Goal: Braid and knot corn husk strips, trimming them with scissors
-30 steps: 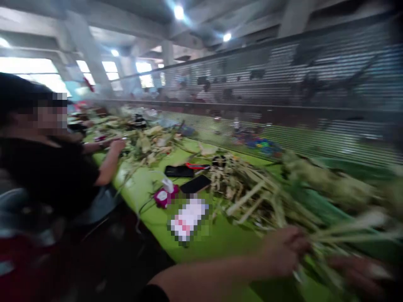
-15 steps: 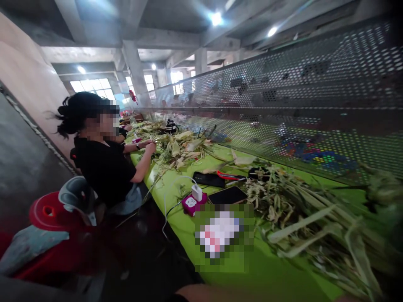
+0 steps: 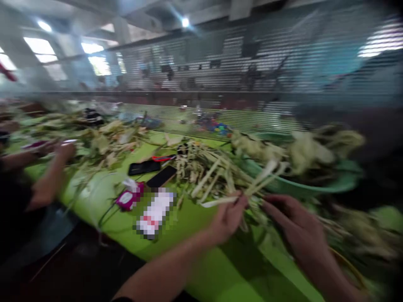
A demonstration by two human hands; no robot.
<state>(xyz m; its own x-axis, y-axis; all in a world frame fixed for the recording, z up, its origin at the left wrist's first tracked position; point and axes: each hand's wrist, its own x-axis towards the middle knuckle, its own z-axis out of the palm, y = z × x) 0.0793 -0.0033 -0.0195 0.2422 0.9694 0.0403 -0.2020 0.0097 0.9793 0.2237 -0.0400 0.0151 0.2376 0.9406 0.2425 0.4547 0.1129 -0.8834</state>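
Note:
My left hand (image 3: 227,218) is pinched on a pale green plant stalk (image 3: 220,201) that lies over the bright green table (image 3: 217,268). My right hand (image 3: 291,228) reaches into the same heap of stalks and husks (image 3: 214,170); motion smears its fingers, so what they hold is unclear. Right behind the hands a teal basin (image 3: 302,186) is heaped with more pale plant pieces. The whole picture is blurred.
Two dark phones (image 3: 153,172), a pink power strip (image 3: 129,197) with a cable and a white pixelated item (image 3: 155,212) lie left of my hands. A seated person's arm (image 3: 47,176) works at another husk pile (image 3: 107,140). A perforated metal fence (image 3: 252,84) runs behind the table.
The view has swung back right and down. Both my hands, out of sight half a second ago, are now in the stalk heap, and the teal basin has come into view.

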